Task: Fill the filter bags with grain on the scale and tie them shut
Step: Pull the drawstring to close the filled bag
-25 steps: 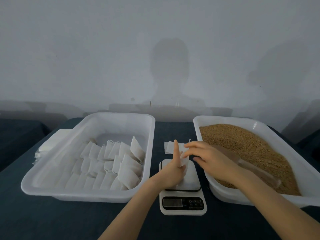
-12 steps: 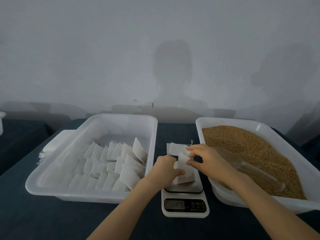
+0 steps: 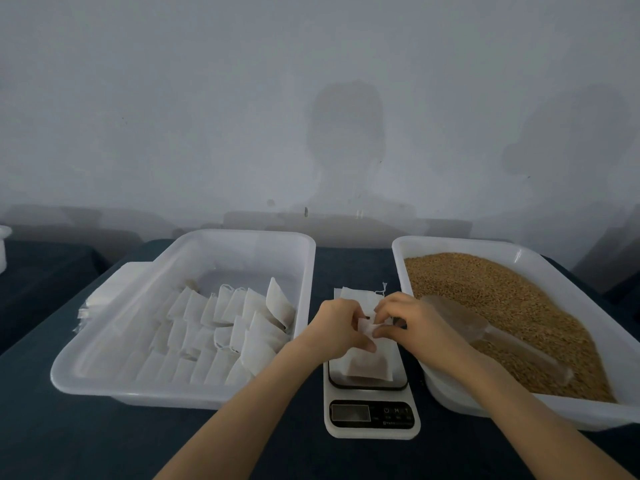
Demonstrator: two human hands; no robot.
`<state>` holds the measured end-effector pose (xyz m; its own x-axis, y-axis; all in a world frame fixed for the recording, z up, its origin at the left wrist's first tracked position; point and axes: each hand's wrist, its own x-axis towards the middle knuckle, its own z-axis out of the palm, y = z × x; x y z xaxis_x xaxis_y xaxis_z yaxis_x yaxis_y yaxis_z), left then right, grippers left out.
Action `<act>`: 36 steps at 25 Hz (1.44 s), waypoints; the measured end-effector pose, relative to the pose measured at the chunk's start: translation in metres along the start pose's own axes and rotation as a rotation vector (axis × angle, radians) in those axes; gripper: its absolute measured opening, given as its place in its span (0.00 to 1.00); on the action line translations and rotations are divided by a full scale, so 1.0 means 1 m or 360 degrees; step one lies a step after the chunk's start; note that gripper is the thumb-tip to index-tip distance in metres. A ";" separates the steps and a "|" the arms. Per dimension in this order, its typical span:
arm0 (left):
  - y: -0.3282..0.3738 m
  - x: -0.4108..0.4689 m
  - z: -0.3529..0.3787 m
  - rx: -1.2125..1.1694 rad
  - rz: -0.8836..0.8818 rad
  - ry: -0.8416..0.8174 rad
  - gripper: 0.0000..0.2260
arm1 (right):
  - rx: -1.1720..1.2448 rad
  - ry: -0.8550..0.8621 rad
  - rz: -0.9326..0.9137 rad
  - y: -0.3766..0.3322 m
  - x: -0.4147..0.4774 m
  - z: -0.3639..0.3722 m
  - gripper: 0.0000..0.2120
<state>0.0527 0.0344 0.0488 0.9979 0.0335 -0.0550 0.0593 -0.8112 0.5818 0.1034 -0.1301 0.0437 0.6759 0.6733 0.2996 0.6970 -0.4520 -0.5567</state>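
- Pale grey wall [image 3: 173,116] stands well behind the grip, with a head-shaped shadow [image 3: 346,133] straight beyond it.
- Dark blue cloth [image 3: 104,441] spreads beneath and around the grip.
- Flat white stack [image 3: 104,292] lies well left of it.
- White container [image 3: 3,247] sits far left, cut by the frame.

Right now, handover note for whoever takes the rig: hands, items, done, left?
Left hand and right hand both pinch the top of the filter bag lying on the scale.
Scoop lies in the grain tray; spare bags behind the scale.
Done: rows of bags stand in the left tray.
Left: tie this bag shut, move it over, fill the next.
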 end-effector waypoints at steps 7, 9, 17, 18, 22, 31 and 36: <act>-0.015 0.006 -0.005 -0.0033 0.0006 0.0067 0.19 | 0.0230 -0.0066 0.0279 0.005 -0.002 -0.002 0.13; -0.020 0.008 -0.009 -0.0053 0.0049 0.0062 0.19 | 0.0294 0.0015 0.0280 0.003 -0.003 -0.001 0.15; -0.036 0.005 -0.010 -0.0260 0.0131 0.0143 0.12 | 0.0235 0.0326 0.0090 0.002 -0.007 0.004 0.03; -0.035 0.005 -0.008 -0.0257 0.0150 0.0148 0.10 | 0.0221 0.0349 0.0080 0.003 -0.006 0.005 0.03; -0.038 0.006 0.000 -0.0105 0.0208 0.0165 0.04 | 0.0191 0.0357 0.0123 0.007 -0.005 0.008 0.02; -0.043 0.006 0.003 -0.0062 0.0256 0.0304 0.07 | 0.0268 0.0424 0.0226 0.008 -0.008 0.009 0.06; -0.041 0.004 0.002 -0.0092 0.0274 0.0319 0.07 | 0.0258 0.0422 0.0245 0.008 -0.008 0.009 0.06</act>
<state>0.0543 0.0669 0.0228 0.9782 0.0174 0.2070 -0.1162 -0.7802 0.6146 0.1015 -0.1338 0.0293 0.8239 0.4194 0.3813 0.5490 -0.4233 -0.7207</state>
